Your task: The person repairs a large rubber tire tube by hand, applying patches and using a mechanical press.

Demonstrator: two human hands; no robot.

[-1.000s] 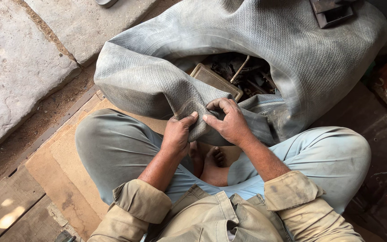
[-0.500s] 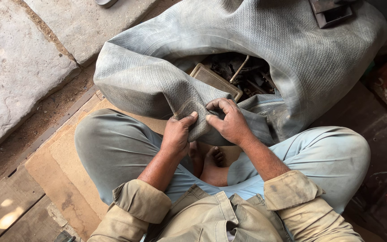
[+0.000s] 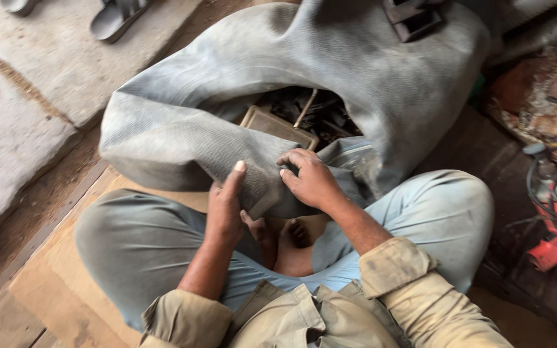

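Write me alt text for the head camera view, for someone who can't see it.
Seen from above, a person sitting cross-legged grips a fold of a large grey rubber inner tube with the left hand and right hand. A red power tool lies to the right, and sandals sit on stone slabs at top left.

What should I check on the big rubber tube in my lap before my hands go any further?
1. Left hand grips the grey inner tube fold: ok.
2. Right hand presses on the same fold: ok.
3. Tube resting across the crossed legs: ok.
4. Tube surface free of holes: cannot tell.
5. Metal tray of scraps tucked inside the tube ring, apart from both hands: ok.
6. Red power tool and cable lie apart from the tube: ok.
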